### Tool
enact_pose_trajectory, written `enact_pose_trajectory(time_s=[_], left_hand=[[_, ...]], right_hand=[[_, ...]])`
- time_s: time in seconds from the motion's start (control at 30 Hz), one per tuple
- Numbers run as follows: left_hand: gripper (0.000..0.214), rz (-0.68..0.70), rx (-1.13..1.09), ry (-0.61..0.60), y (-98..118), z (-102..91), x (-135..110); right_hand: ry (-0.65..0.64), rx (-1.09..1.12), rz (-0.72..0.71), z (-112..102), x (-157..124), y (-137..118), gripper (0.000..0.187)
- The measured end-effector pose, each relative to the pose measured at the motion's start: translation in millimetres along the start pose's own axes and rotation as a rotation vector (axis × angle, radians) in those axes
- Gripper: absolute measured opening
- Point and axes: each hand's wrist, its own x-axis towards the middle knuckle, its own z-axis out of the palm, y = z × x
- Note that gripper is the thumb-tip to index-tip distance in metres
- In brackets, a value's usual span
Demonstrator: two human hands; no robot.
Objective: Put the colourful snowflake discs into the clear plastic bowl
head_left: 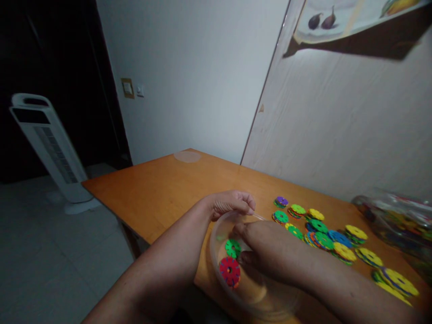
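— Since the right hand [258, 236] reached into the clear plastic tub [213, 245], what got hidden?
— Fingertips, mostly; couldn't tell if they pinched anything. Right forearm [313, 267] blocked the tub's right side.
— Left hand [232, 202]?
— Curled at the far rim; couldn't tell if it gripped.
— Discs?
— Red notched disc [230, 278] and green notched disc [232, 248] lay inside, at left, flat faces toward the camera; round, axes equal. Disc stacks [324, 240] sat on the wooden table [151, 193]; plastic bag [398, 216] blurred, cut off at right.

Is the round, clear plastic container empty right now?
Not empty: a red, notched plastic disc and a green, notched plastic disc lie inside the container.
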Motion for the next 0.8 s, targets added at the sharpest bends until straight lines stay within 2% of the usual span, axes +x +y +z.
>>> enact_pose_trajectory(time_s=[0.13, 0.3, 0.37, 0.5, 0.6, 0.8], left_hand=[[0.027, 0.013, 0.007, -0.009, -0.6, 0.3, -0.2], [0.025, 0.069, 0.093, -0.012, 2.9, 1.7, -6.5], [0.025, 0.063, 0.089, 0.012, 4.8, 3.0, -8.9], [0.028, 0.037, 0.063, 0.021, 5.5, 4.0, -7.9], [0.03, 0.001, 0.033, 0.023, 4.2, 3.0, -4.2], [0.033, -0.004, 0.042, 0.027, 4.6, 2.5, -2.0]], right_hand=[[0.097, 0.129, 0.006, -13.2, -13.2, 20.8, 0.022], [0.259, 0.184, 0.241, -26.1, -27.0, 71.7, 0.024], [0.22, 0.169, 0.314, -20.7, -28.2, 93.1, 0.023], [0.021, 0.173, 0.343, 1.2, -26.7, 118.3, 0.025], [-0.062, 0.198, 0.354, 17.0, -24.4, 122.0, 0.032], [-0.104, 0.186, 0.35, 34.4, -18.1, 123.8, 0.022]])
